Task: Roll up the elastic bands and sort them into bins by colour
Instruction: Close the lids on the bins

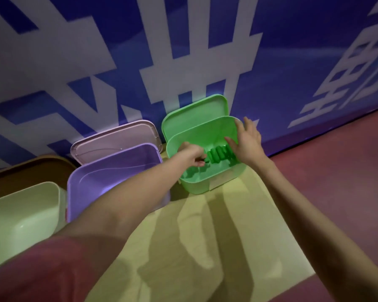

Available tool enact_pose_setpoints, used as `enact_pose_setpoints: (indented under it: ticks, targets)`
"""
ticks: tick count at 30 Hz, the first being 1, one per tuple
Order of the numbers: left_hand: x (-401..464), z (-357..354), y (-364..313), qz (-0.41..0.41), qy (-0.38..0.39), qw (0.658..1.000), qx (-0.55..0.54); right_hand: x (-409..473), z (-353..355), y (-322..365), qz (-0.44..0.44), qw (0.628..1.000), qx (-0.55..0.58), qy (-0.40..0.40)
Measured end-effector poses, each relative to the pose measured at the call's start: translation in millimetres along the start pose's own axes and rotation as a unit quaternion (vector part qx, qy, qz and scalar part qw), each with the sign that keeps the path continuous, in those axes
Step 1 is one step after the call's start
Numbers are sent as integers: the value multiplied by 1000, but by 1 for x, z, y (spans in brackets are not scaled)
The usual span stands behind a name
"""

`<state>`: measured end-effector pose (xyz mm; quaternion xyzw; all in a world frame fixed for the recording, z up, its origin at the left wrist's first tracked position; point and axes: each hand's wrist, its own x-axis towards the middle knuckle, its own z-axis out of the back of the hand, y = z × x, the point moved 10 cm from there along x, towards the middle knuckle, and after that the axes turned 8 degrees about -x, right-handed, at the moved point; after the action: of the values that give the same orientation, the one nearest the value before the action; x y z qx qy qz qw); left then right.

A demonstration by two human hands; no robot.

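Note:
A green bin (205,182) stands on the yellow table by the wall, with its green lid (194,112) leaning behind it. Inside lie several rolled green elastic bands (219,154) in a row. My left hand (192,154) reaches into the bin, and its curled fingers touch the left end of the row; whether they grip a roll is hidden. My right hand (246,140) is over the bin's right side with straight, spread fingers against the right end of the rolls.
A purple bin (118,171) stands left of the green one, its pink lid (118,136) propped behind. A pale yellow-green bin (22,214) sits at the far left with a brown lid (31,168) behind it. The yellow table (227,236) ends at the right above a red floor (347,171).

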<state>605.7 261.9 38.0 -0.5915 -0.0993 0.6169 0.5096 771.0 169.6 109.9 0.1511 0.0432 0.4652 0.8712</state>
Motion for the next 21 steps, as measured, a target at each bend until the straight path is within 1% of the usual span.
enact_pose_setpoints:
  ticks: [2, 5, 9, 14, 17, 21]
  targets:
    - [10, -3, 2, -4, -8, 1000, 20, -1, -8, -3, -14, 999, -33, 7]
    - [20, -8, 5, -10, -13, 999, 45, -3, -10, 0, -8, 997, -76, -12]
    - [31, -16, 9, -6, -7, 998, 59, -1, -13, 1, -11, 996, -85, -18]
    - [36, -25, 11, -13, 0, 994, 112, -2, -14, 1, -10, 994, -107, -17]
    - [38, -29, 9, -31, 5, 986, 161, -2, -12, 1, -10, 994, -111, -25]
    - [40, -35, -1, -80, 18, 961, 265, -2, -13, 1, -10, 992, -125, -23]
